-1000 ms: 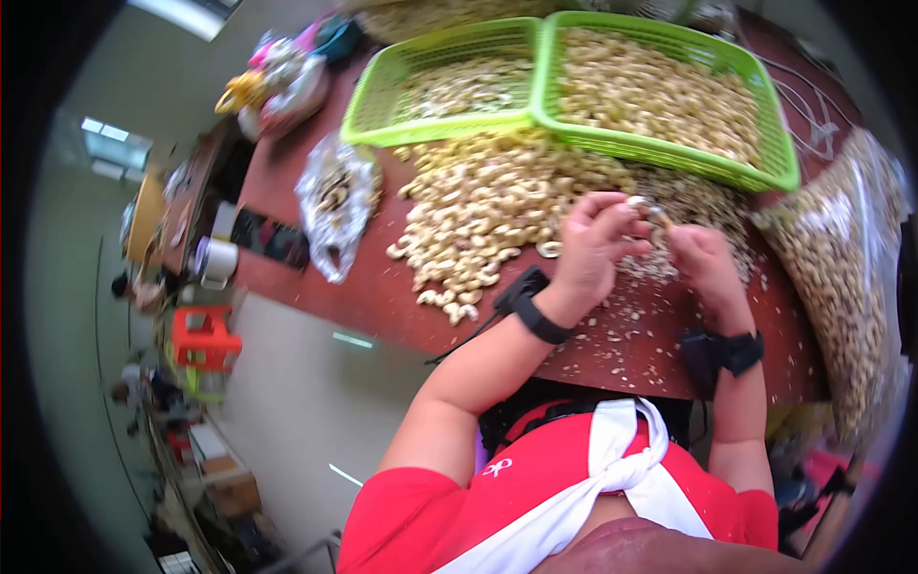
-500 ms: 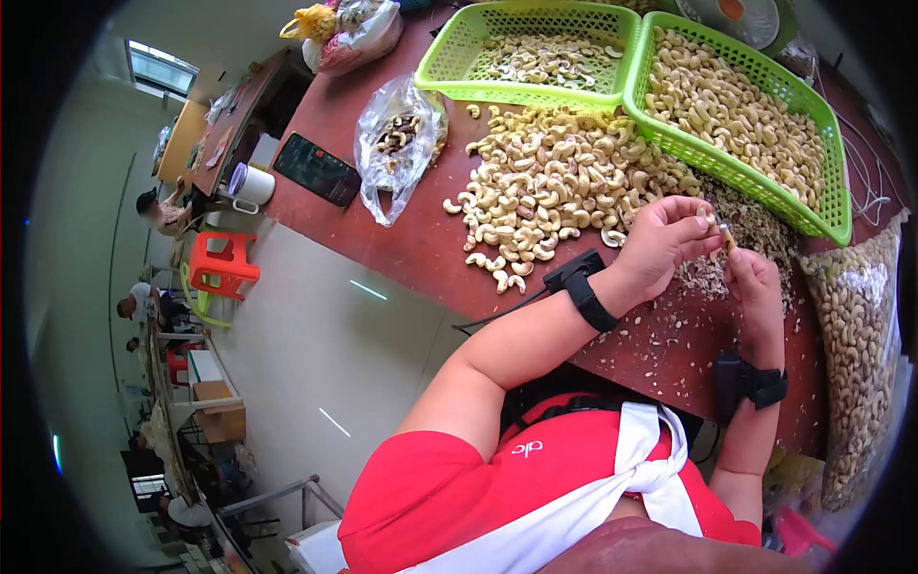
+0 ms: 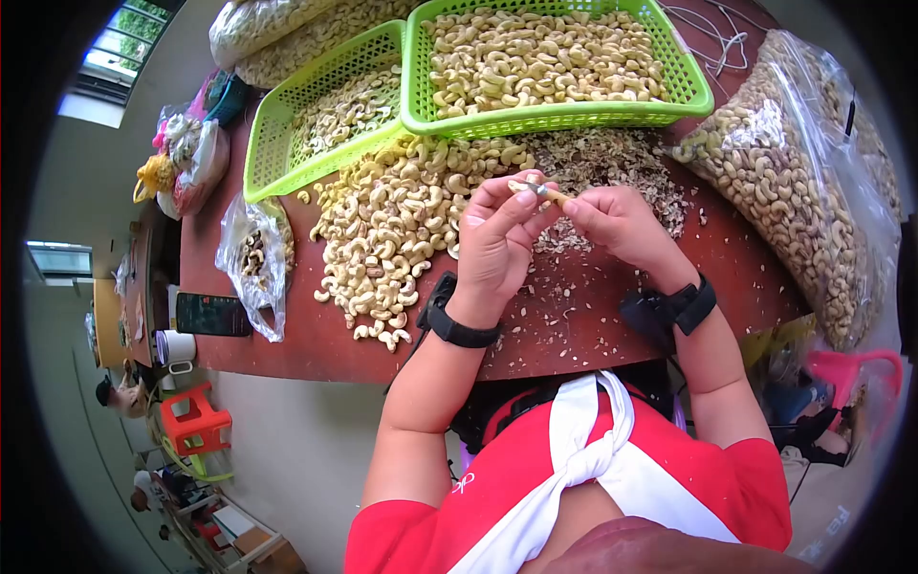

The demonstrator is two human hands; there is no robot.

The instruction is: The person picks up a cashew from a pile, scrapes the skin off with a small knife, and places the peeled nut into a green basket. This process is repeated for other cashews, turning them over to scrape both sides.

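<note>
My left hand pinches a pale cashew nut between thumb and fingers, above the table. My right hand is closed around a small knife with a light wooden handle. Its short metal blade meets the nut at the left fingertips, and part of the blade is hidden there. A loose pile of cashews lies left of my hands. Under and beyond them spread thin brown skin flakes.
Two green baskets hold cashews: a fuller one behind my hands, another to its left. A clear sack of cashews leans at the right. A plastic bag with dark pieces and a phone lie left on the red table.
The view has turned, so the baskets, pile and hands appear shifted left. My two hands stay together, holding the knife against the nut.
</note>
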